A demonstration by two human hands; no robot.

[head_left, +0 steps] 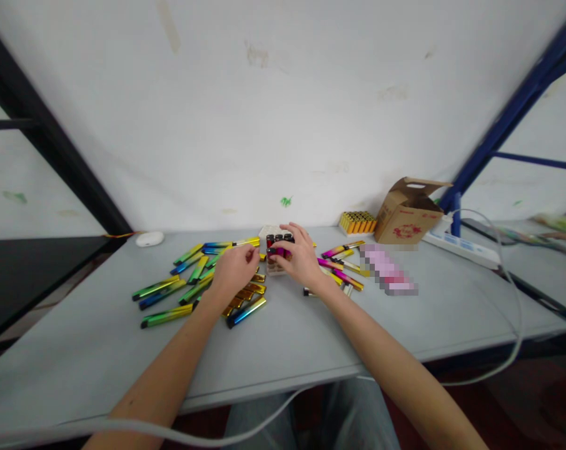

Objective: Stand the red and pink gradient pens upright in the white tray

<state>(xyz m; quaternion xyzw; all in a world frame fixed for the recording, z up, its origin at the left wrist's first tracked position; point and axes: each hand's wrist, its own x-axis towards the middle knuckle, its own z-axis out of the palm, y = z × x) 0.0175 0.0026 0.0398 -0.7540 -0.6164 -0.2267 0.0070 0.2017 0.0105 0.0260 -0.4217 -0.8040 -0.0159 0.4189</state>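
A small clear rack [277,270] stands near the middle of the table, with several dark red, black-topped tubes [270,240] upright in it. Over its right side reaches my right hand [302,253]; its thumb and forefinger close around a tube at the front of the rack. My left hand [236,269] is just left of the rack, fingertips pinched together; whatever they hold, if anything, is hidden. Shiny green, yellow and blue tubes [167,315] with black ends lie scattered around my left forearm. Gold tubes [252,288] lie in a row beneath that hand.
Pink and yellow tubes [348,279] lie to the right, beside a blurred-out pink item [388,269]. Behind stand a white tray of orange cylinders [358,222] and an open cardboard box [407,215]. A power strip [465,249], white cable [517,337] and white case [150,239] are also present.
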